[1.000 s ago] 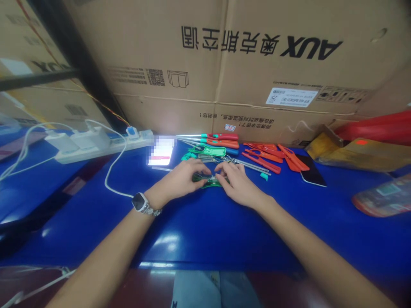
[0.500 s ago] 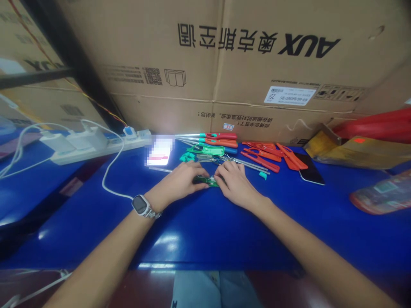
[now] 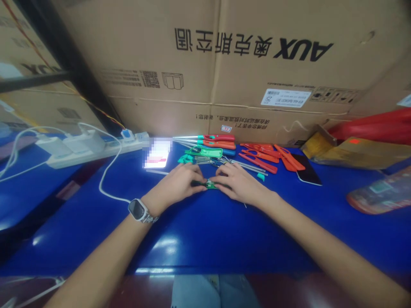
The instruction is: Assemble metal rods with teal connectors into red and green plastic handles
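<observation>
A small green lighter casing [image 3: 211,185] lies between my two hands, low over the blue table, with small pale parts inside it. My left hand [image 3: 184,182] grips its left end between thumb and fingers. At its right end my right hand [image 3: 239,184] is closed, with thumb and fingertips on the casing. Much of the casing is covered by fingers. Just beyond are another green casing half [image 3: 208,152], teal caps [image 3: 185,159] and thin metal rods [image 3: 252,166]. Assembled long-necked lighters with red [image 3: 220,137] and orange [image 3: 221,144] handles lie behind them.
Several orange casing halves [image 3: 258,161] and a dark phone [image 3: 310,174] lie to the right. A lit phone screen [image 3: 159,152] and a white power strip [image 3: 96,149] with cables are at the left. A large cardboard box [image 3: 192,94] stands behind; a plastic bottle [image 3: 379,194] lies far right.
My right hand has turned slightly, its fingers now lying along the casing. A thin end now shows under the right wrist. Both hands stay on the casing; the view has shifted slightly.
</observation>
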Motion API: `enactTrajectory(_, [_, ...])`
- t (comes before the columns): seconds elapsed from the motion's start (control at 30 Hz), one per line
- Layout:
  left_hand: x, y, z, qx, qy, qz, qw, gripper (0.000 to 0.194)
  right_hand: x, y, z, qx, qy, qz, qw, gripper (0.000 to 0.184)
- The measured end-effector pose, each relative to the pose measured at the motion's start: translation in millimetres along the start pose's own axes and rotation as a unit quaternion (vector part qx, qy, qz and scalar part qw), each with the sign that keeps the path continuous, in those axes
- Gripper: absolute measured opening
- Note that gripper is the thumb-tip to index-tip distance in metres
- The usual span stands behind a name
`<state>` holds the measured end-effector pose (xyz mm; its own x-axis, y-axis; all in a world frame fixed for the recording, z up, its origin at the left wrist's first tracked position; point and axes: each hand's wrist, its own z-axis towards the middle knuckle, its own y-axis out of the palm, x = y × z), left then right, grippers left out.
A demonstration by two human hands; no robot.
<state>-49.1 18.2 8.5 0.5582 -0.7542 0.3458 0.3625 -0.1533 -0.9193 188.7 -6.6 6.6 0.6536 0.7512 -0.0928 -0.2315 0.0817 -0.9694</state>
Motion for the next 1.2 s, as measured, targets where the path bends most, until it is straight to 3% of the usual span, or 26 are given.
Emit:
enactTrajectory(0.37, [6.8, -0.6, -1.7, 0.019, -0.020, 0.023, 0.999, 0.022, -9.8, -3.2, -6.4, -0.008, 0.038, 0.022, 0.999, 0.032])
enactTrajectory(0.57, [12.7, -1.9, -4.3, -0.006, 0.008, 0.078, 0.997, 0.022, -12.0, -0.3, -14.2, 0.016, 0.051, 0.029, 0.998, 0.034])
enactTrajectory(0.8, [16.8, 0.2, -3.6, -0.012, -0.001, 0.120, 0.993, 0.019, -3.0, 4.7, -17.7, 0.133, 0.082, 0.022, 0.987, 0.030])
enactTrajectory(1.03, [19.3, -0.2, -2.1, -0.001, -0.011, 0.130, 0.991, 0.020, -5.5, -2.7, -19.9, 0.044, 0.070, -0.049, 0.995, 0.030])
enactTrajectory(1.2, [21.0, 4.8, 1.6, 0.013, -0.019, 0.118, 0.993, 0.022, -10.2, -3.9, -24.9, 0.031, 0.085, -0.083, 0.992, 0.037])
